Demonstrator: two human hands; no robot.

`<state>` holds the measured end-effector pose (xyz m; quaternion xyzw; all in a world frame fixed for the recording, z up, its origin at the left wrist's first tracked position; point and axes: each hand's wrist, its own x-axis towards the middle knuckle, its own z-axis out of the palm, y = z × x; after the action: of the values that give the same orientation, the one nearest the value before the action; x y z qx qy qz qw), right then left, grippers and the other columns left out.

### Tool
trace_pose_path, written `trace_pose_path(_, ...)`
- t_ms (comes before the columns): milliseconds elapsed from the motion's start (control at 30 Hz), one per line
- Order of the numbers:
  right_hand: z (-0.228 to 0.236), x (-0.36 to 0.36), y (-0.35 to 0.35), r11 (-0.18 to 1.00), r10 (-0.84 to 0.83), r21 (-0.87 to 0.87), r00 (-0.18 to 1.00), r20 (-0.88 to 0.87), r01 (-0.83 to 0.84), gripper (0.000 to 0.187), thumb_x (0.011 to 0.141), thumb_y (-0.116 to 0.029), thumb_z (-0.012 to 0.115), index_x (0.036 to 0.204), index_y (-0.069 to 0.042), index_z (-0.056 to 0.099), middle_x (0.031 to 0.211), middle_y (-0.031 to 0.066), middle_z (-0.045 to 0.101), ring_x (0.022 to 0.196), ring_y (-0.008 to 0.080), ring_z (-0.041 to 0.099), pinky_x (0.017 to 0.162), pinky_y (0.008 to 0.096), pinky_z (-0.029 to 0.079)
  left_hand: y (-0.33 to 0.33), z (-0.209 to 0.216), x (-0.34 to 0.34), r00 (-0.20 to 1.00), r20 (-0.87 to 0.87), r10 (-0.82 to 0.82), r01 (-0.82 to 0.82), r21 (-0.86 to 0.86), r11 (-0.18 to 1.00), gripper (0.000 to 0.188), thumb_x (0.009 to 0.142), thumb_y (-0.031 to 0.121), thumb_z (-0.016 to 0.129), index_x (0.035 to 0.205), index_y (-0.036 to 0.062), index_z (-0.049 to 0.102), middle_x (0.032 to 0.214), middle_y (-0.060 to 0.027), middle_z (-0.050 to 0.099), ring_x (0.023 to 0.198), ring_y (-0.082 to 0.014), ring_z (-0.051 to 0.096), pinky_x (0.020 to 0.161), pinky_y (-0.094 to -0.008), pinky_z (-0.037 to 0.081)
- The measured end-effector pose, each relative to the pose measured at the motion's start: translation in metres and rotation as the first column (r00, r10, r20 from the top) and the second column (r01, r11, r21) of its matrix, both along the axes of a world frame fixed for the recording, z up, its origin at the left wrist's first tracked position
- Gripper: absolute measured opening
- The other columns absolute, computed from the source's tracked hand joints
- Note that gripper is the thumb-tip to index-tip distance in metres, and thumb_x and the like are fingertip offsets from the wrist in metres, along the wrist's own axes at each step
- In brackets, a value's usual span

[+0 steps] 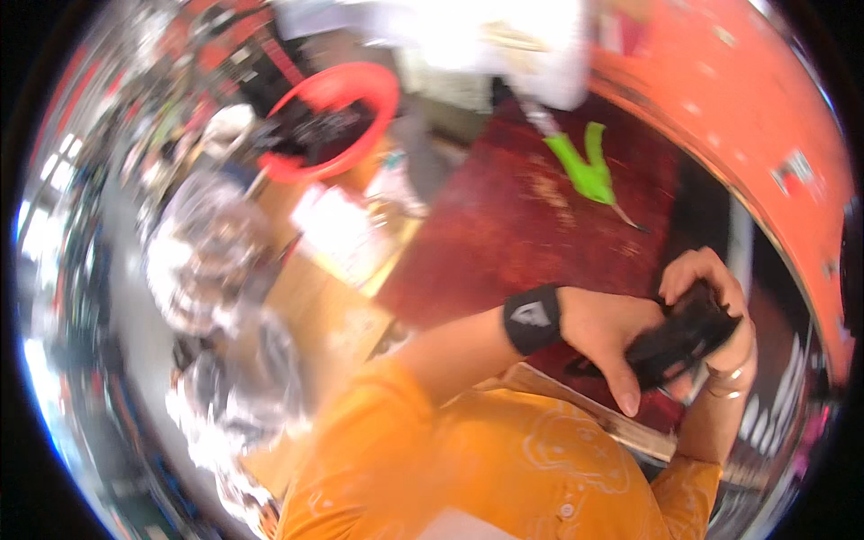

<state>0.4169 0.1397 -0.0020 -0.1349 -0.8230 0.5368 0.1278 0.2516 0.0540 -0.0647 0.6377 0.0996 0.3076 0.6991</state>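
Observation:
Near the right front edge of the dark red work surface (504, 216), both my hands hold a black moulded-looking piece (679, 342). My left hand (605, 326), with a black band at the wrist, is closed on the near-left side, its thumb along the lower edge. My right hand (736, 342) wraps the right end, fingers curled over the top. Blur hides the exact kind of the piece. Beyond the hands lies a hand tool with lime-green handles (589, 180) and a thin tip pointing toward me.
A red basin (389, 99) of black pieces stands at the far left. Clear plastic bags (211, 243) with contents sit along the left, beside papers (337, 229) on a wooden board (333, 315). A large orange panel (720, 81) borders the right side.

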Motion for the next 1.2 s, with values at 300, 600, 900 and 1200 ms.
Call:
trace_pose_path(300,0.029,-0.072,-0.03,0.995,0.058,-0.072,0.98,-0.192,-0.073,0.122,0.048,-0.059,0.078,0.137,0.007,0.028,0.139,0.0193,0.038,0.129,0.0281,0.038,0.104,0.0364,0.027,-0.084,0.002,-0.046,0.861,0.385,0.332,-0.247,-0.255,0.935,0.059,0.066,0.027,0.082,0.106,-0.0063,0.056,0.1,-0.007,0.06,0.094,-0.0118,0.054,0.081,-0.0249,0.045)
trace_pose_path(600,0.019,-0.107,-0.065,0.91,0.242,0.344,0.97,0.006,-0.229,0.079,0.062,-0.048,0.078,0.117,0.004,0.054,0.118,0.0194,0.056,0.109,0.0282,0.055,0.091,0.0359,0.043,-0.109,0.014,-0.064,0.857,-0.011,0.516,-0.505,-0.224,0.834,0.046,0.064,0.027,0.084,0.084,-0.0039,0.057,0.074,-0.0048,0.059,0.072,-0.0091,0.056,0.058,-0.0265,0.044)
trace_pose_path(900,-0.005,-0.119,-0.055,0.974,-0.229,-0.128,0.806,-0.546,0.189,0.06,0.091,-0.031,0.049,0.135,0.006,0.03,0.131,0.0212,0.044,0.125,0.0284,0.042,0.107,0.039,0.028,-0.132,0.025,-0.07,0.605,0.11,0.789,-0.696,-0.408,0.591,0.044,0.066,0.019,0.08,0.094,-0.006,0.058,0.086,-0.0069,0.06,0.081,-0.0123,0.056,0.069,-0.0258,0.046)
trace_pose_path(1200,-0.135,-0.196,0.073,0.491,-0.399,0.76,0.885,-0.239,0.426,0.055,0.077,-0.021,0.066,0.129,-0.014,0.046,0.135,0.0197,0.037,0.125,0.0377,0.035,0.102,0.0451,0.031,-0.123,0.03,-0.072,0.133,0.155,0.979,-0.974,-0.164,0.158,0.059,0.072,0.013,0.076,0.12,-0.0023,0.044,0.111,-0.0093,0.052,0.105,-0.0148,0.049,0.091,-0.0286,0.041)
